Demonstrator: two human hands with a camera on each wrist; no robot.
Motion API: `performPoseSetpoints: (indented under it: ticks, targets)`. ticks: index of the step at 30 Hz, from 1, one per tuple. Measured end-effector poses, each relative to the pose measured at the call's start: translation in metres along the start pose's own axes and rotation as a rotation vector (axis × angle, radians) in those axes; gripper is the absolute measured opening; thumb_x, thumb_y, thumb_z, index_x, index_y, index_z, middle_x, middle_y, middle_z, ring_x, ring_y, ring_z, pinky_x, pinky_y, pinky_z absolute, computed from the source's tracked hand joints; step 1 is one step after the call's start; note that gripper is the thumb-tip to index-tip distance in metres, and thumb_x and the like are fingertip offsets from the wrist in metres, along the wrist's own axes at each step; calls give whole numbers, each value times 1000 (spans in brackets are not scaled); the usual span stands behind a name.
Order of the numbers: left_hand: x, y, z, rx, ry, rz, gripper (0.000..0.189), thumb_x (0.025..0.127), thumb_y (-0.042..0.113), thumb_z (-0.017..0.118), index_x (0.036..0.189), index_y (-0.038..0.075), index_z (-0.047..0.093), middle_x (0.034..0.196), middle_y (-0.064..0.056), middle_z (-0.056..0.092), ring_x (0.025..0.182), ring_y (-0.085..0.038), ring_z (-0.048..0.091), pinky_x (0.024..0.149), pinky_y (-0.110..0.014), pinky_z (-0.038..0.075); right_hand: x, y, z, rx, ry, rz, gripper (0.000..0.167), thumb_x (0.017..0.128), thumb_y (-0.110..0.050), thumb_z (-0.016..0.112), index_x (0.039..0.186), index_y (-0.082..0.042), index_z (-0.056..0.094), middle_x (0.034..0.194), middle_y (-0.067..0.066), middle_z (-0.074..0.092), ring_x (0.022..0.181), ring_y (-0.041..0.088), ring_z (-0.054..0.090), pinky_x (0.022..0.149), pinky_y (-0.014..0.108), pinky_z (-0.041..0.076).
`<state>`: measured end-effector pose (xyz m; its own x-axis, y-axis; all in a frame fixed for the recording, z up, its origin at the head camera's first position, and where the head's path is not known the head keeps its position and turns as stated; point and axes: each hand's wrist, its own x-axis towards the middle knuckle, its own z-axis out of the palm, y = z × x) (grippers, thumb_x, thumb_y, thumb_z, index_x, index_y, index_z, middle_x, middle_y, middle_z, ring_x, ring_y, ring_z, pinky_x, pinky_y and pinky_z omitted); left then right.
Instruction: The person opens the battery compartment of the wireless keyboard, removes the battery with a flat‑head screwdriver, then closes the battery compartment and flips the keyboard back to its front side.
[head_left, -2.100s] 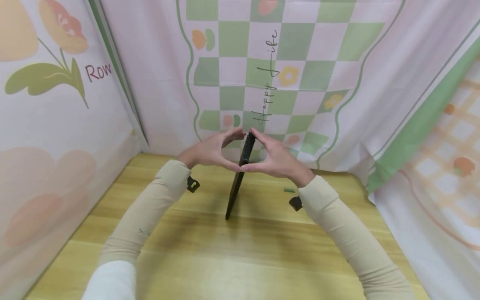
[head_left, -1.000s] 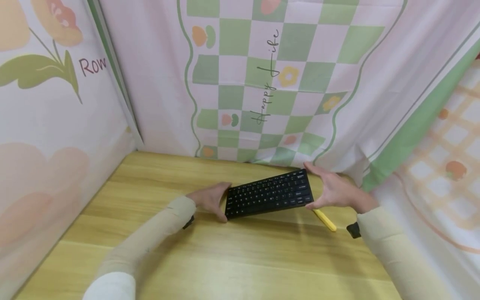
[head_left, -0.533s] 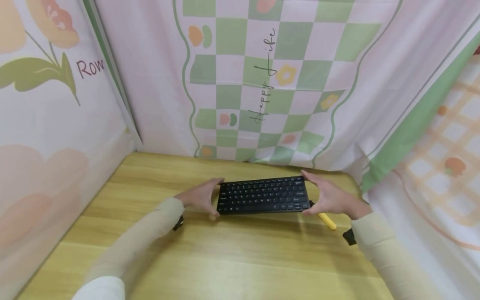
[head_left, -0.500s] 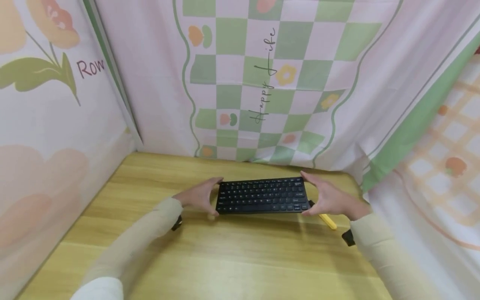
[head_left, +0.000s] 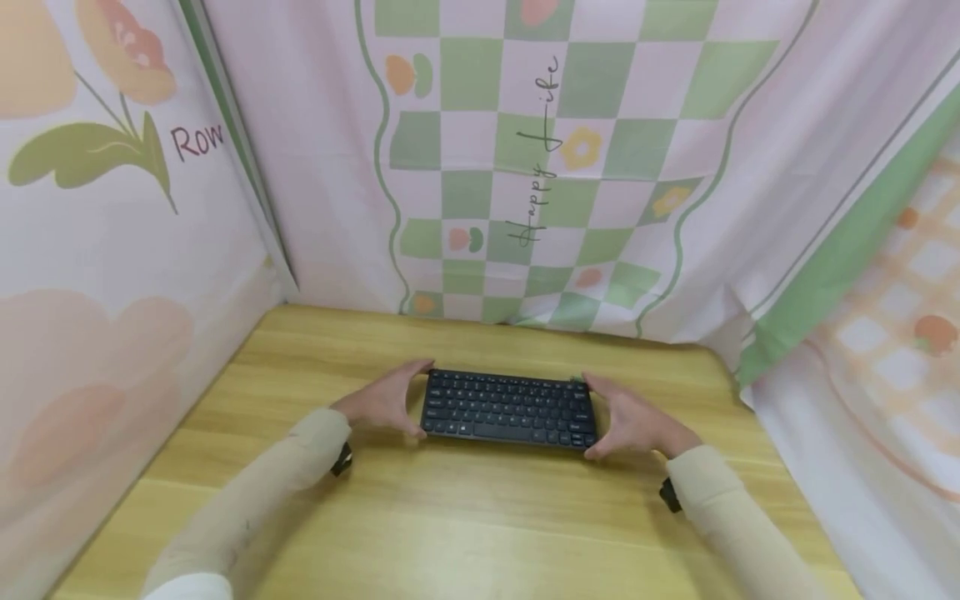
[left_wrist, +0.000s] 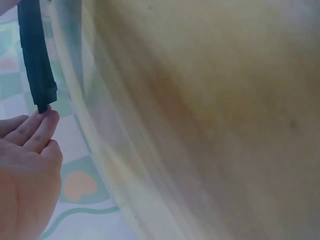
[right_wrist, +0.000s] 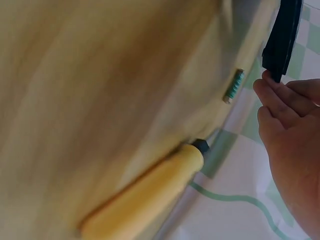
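Observation:
A compact black keyboard (head_left: 510,408) is held level, key side up, in the head view. My left hand (head_left: 381,403) grips its left short end between thumb and fingers. The right short end is pinched the same way by my right hand (head_left: 636,417). Both wrist views show the keyboard edge (left_wrist: 37,62) at the fingertips, raised off the table. Behind its far right corner a small green cylinder, like a battery (right_wrist: 233,86), lies on the table. A tool with a yellow handle (right_wrist: 145,192) and dark tip lies near my right hand; its kind is unclear.
The wooden table (head_left: 450,517) runs back to a checked cloth curtain (head_left: 525,167). A printed fabric wall (head_left: 112,350) bounds the left side, and another patterned cloth (head_left: 885,358) hangs on the right. Dark wrist devices (head_left: 671,494) sit below the cuffs.
Earlier the keyboard stood edge-on with both hands at one end. The hands then took opposite ends, and it has since been levelled and shifted slightly left. The yellow handle left the head view.

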<state>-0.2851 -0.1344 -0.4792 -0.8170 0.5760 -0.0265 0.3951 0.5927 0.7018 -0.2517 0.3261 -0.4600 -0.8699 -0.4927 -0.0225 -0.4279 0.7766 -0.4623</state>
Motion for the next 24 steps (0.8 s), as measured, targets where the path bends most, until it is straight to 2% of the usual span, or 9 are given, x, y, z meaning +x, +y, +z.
performPoseSetpoints:
  ticks: [3, 8, 13, 24]
  targets:
    - [-2, -4, 3, -16, -11, -17, 137, 60, 28, 100, 169, 8, 19, 175, -12, 27, 161, -35, 27, 131, -57, 24, 2, 1, 9, -1, -6, -4, 141, 57, -42, 102, 161, 12, 24, 164, 38, 32, 150, 57, 37, 124, 67, 31]
    - [-3, -8, 7, -7, -14, -22, 139, 57, 29, 98, 169, 8, 19, 175, -12, 27, 161, -36, 28, 131, -57, 25, 3, 2, 17, 7, -26, 29, 143, 57, -45, 102, 165, 6, 23, 165, 37, 30, 151, 58, 33, 124, 70, 28]
    - [-3, -7, 8, 18, -24, -26, 138, 58, 29, 99, 169, 6, 19, 175, -14, 26, 161, -37, 27, 132, -57, 24, 3, 1, 18, 8, -44, 59, 144, 57, -44, 102, 166, 3, 20, 167, 36, 27, 153, 58, 30, 126, 70, 22]
    - [-4, -1, 4, 52, -64, -35, 138, 63, 33, 101, 169, 4, 17, 176, -17, 21, 163, -38, 23, 133, -56, 21, 5, -6, 14, -6, -94, 108, 142, 61, -45, 100, 168, 0, 18, 171, 30, 22, 157, 55, 24, 127, 70, 20]
